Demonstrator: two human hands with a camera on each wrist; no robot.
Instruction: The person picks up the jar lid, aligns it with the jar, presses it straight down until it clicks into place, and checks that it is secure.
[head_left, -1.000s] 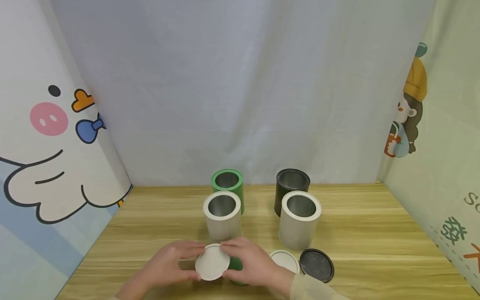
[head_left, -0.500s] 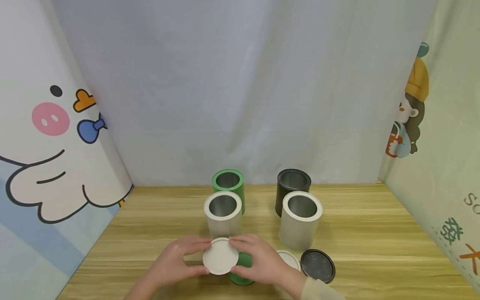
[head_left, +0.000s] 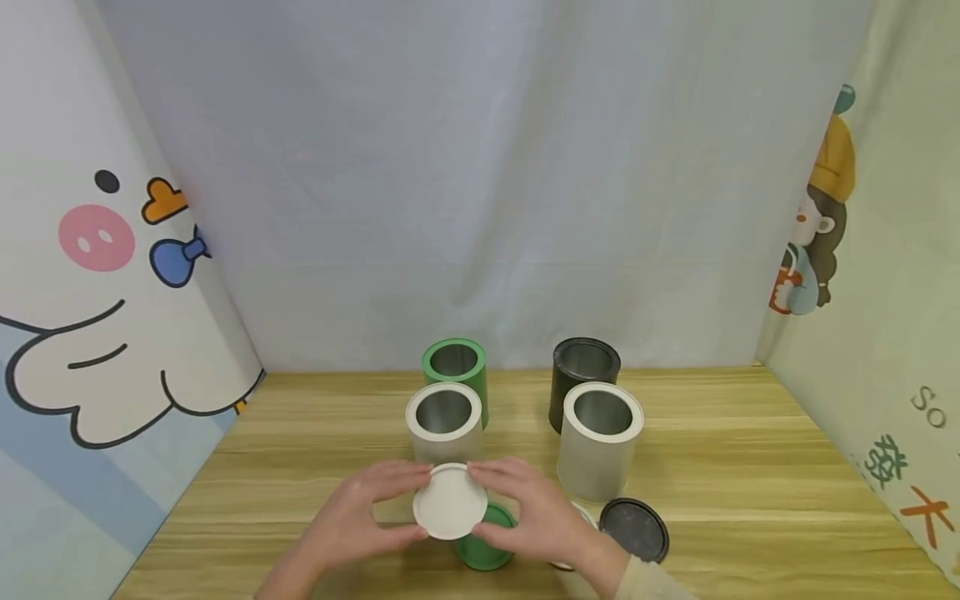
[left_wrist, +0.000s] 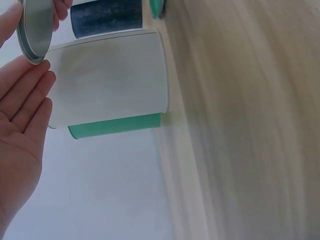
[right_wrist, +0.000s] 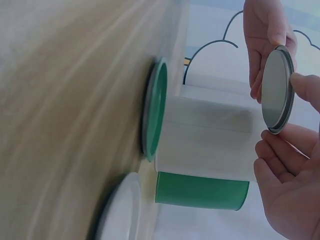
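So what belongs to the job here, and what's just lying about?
In use:
held white lid
left hand
right hand

Idle, possibly related:
green lid
black lid
second white lid
green can
black can
left white can
right white can

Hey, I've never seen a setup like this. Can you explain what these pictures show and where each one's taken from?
There's no machine here, just a person's bare left hand and right hand. The head picture comes from a camera worn on the head, looking forward and down. Two more pictures come from wrist cameras, so the scene looks tipped sideways. On the wooden table, one white tin stands in front of a green tin, another white tin in front of a black tin, all open-topped. Nearer lie a green lid, a black lid and a partly visible white lid. Both hands hold a second white lid by its edge, above the table.
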